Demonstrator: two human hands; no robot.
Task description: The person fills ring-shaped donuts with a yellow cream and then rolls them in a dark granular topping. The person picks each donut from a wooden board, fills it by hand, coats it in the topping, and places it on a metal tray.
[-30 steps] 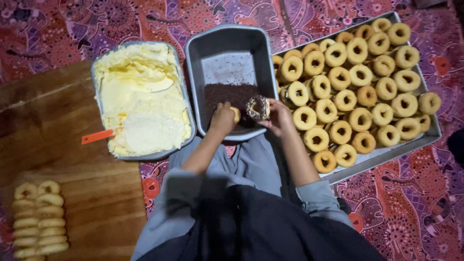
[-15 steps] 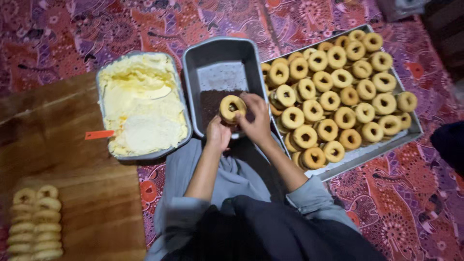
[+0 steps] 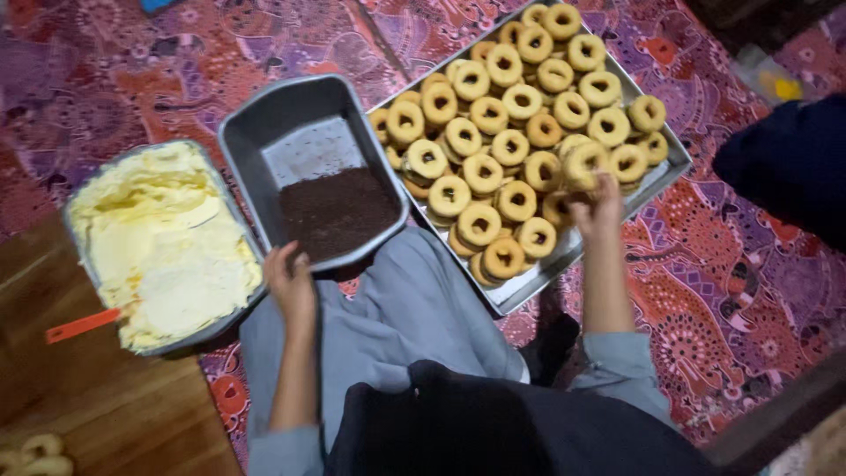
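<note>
Right hand (image 3: 597,201) setting a doughnut (image 3: 585,161) on the tray (image 3: 677,160).
Grip clamped on its rim; lower it flat. Left hand (image 3: 293,280), fingers loosely apart, steadies the sprinkle pan (image 3: 264,119).

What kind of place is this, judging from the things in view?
Probably a home floor used for preparing sweets, not a shop kitchen: a patterned carpet, a tray of ring doughnuts, a pan of dark sprinkles and a tub of yellow cream all sit at floor level.
</note>
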